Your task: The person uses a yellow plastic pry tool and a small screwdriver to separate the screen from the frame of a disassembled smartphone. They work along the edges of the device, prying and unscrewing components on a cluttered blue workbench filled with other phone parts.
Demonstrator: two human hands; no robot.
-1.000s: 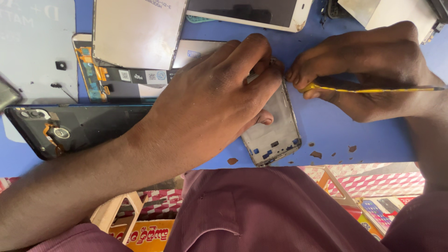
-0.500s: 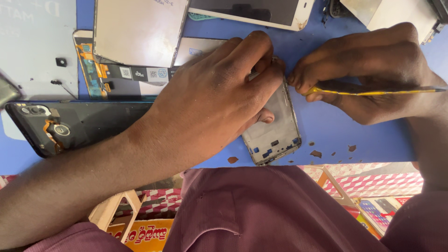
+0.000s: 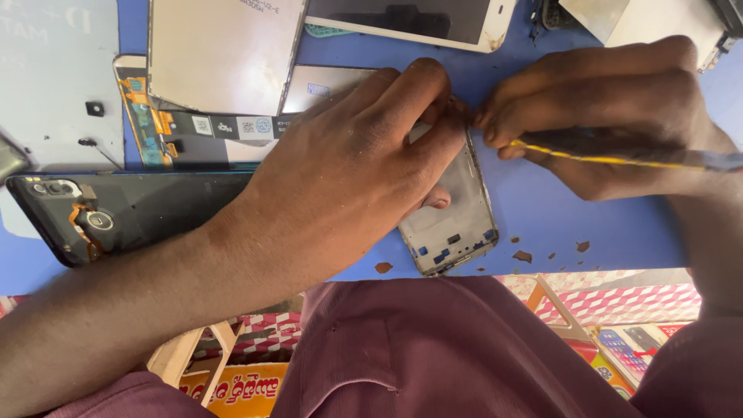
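Left hand [image 3: 348, 155] is pressing the silver phone frame [image 3: 457, 224] flat at the blue mat's [image 3: 588, 224] near edge; right hand [image 3: 611, 116] is gripping a yellow-striped tool [image 3: 611, 159], best worked gently along the frame's far-right corner.

blue bench [image 3: 604, 232], phone frame [image 3: 457, 224], black phone [image 3: 131, 213]

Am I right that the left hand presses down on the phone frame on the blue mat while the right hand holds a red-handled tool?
Not quite: the tool in the right hand is yellow and dark, not red, as the head view shows. The left hand does press down on the phone frame on the blue mat.
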